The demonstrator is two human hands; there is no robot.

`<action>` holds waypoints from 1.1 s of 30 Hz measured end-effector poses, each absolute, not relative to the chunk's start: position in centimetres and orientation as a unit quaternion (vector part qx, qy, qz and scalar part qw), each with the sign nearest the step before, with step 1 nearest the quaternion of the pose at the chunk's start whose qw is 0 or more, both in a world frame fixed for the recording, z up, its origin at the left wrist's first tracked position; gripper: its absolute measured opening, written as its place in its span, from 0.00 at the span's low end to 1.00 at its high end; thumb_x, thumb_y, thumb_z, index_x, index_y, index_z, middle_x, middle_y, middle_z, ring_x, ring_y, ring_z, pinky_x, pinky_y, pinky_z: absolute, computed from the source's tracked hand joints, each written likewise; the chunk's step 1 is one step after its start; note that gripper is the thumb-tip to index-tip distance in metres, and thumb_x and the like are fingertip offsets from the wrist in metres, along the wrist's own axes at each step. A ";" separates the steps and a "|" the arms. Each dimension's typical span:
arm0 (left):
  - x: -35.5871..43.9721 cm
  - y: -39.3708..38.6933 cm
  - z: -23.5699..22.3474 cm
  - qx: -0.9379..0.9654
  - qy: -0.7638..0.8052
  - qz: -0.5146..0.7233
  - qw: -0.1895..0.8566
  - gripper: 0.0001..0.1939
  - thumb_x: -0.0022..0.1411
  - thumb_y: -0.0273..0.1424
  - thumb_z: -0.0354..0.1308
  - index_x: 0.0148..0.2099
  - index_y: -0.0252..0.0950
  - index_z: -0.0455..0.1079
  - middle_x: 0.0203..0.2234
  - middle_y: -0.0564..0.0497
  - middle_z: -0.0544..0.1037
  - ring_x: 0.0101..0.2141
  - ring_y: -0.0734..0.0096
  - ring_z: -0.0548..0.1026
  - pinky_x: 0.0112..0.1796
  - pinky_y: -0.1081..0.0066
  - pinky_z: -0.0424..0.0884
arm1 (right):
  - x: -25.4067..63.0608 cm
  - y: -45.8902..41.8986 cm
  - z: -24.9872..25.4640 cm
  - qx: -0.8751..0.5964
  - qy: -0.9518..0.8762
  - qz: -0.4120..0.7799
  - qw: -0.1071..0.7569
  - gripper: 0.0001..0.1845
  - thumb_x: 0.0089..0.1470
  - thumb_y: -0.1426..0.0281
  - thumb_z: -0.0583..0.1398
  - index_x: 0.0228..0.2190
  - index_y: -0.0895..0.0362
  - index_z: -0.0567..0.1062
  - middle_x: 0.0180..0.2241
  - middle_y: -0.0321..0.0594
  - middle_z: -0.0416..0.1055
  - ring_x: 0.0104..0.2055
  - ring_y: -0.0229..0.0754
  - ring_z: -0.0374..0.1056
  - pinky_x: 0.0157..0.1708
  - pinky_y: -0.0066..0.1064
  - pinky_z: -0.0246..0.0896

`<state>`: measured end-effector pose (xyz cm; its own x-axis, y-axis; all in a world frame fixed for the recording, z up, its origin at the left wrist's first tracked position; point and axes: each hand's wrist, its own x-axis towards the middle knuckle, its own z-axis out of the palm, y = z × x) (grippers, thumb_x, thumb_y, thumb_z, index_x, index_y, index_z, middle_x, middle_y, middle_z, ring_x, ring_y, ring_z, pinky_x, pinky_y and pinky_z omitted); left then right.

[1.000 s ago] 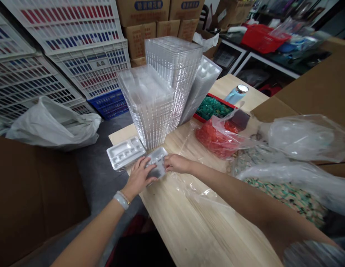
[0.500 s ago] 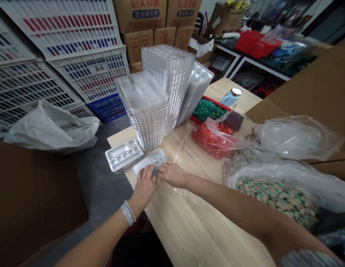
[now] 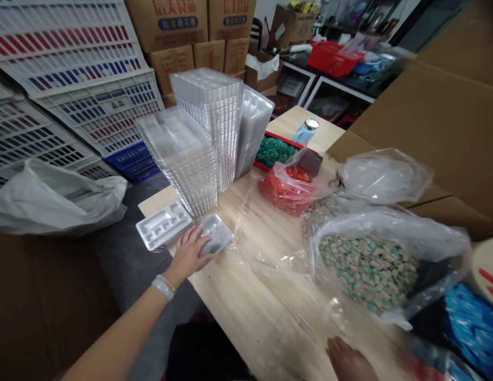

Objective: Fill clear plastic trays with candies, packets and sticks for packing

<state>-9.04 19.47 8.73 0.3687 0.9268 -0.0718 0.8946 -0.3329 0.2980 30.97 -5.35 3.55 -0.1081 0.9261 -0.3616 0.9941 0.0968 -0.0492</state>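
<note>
My left hand (image 3: 189, 251) lies over the left end of a small compartmented plastic tray (image 3: 218, 233) at the table's left edge. Its fingers are spread across the tray; they touch it without visibly closing round it. Close by on the left is another white compartmented tray (image 3: 164, 225), on top of a low stack. Behind both rise tall stacks of clear plastic trays (image 3: 182, 153). At the bottom of the view, low over the table, my right hand (image 3: 351, 362) is partly cut off and smeared by motion, so its fingers cannot be made out.
On the wooden table (image 3: 246, 301) are a clear bag of small wrapped pieces (image 3: 365, 267), a bag of red pieces (image 3: 288, 188), a red tray of green pieces (image 3: 276, 151) and a blue bottle (image 3: 305, 131). Crates (image 3: 99, 116) stand left; cardboard (image 3: 440, 121) rises right.
My right hand has left the small tray and moved down and right, towards the bottom edge. My left hand stays on that tray, its fingers now more spread. The whole view has shifted.
</note>
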 end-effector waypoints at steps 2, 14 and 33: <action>-9.3 19.6 8.8 0.815 0.557 0.051 0.151 0.21 0.51 0.41 0.56 0.48 0.45 0.64 0.54 0.48 0.59 0.55 0.54 0.50 0.48 0.52 0.55 | 32.3 -5.8 2.3 0.666 0.713 -0.163 0.146 0.14 0.44 0.79 0.50 0.27 0.52 0.72 0.28 0.45 0.72 0.28 0.46 0.70 0.24 0.34 0.61; -6.5 17.8 9.4 0.839 0.537 0.057 0.066 0.07 0.55 0.28 0.51 0.35 0.36 0.69 0.51 0.45 0.61 0.54 0.53 0.53 0.51 0.51 0.51 | 16.3 13.6 12.4 0.554 0.798 -0.227 0.075 0.09 0.51 0.70 0.53 0.29 0.60 0.71 0.31 0.46 0.71 0.35 0.45 0.67 0.34 0.31 0.58; 5.0 4.0 5.9 0.908 0.285 -0.035 0.304 0.22 0.53 0.33 0.50 0.52 0.39 0.61 0.54 0.42 0.60 0.55 0.52 0.54 0.53 0.51 0.53 | 24.3 -6.9 2.7 0.624 0.768 -0.145 0.014 0.35 0.48 0.57 0.53 0.55 0.55 0.52 0.56 0.48 0.51 0.58 0.54 0.43 0.52 0.51 0.43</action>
<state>4.99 4.00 5.90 0.8355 0.4958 -0.2370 0.5385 -0.6531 0.5324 24.32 -6.92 2.72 -0.2217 0.9540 -0.2019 0.9621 0.1803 -0.2046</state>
